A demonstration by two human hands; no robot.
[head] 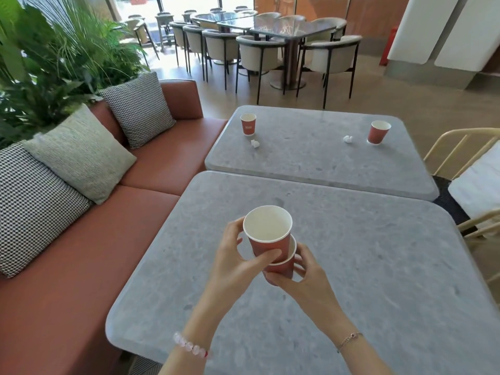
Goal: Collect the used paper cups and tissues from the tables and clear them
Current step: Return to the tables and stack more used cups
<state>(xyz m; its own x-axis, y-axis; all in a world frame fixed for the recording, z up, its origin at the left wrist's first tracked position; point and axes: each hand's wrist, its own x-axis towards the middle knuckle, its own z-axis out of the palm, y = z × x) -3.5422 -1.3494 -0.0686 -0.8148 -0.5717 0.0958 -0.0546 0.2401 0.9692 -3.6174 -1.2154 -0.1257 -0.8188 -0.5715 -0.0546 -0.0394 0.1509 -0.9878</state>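
Red paper cups are mid-nesting, I judge: the upper cup [267, 231] sits partway inside the lower cup [281, 267], both held above the near grey table [351, 266]. The left hand [238, 263] grips the upper cup from its left side and the right hand [305, 282] clasps the lower cup from beneath, forearms extended. Next I must seat the stack in one hand and reach the far table [311, 163], where the far-left cup [248, 124], far-right cup [378, 132], left tissue [254, 143] and right tissue [348, 138] wait.
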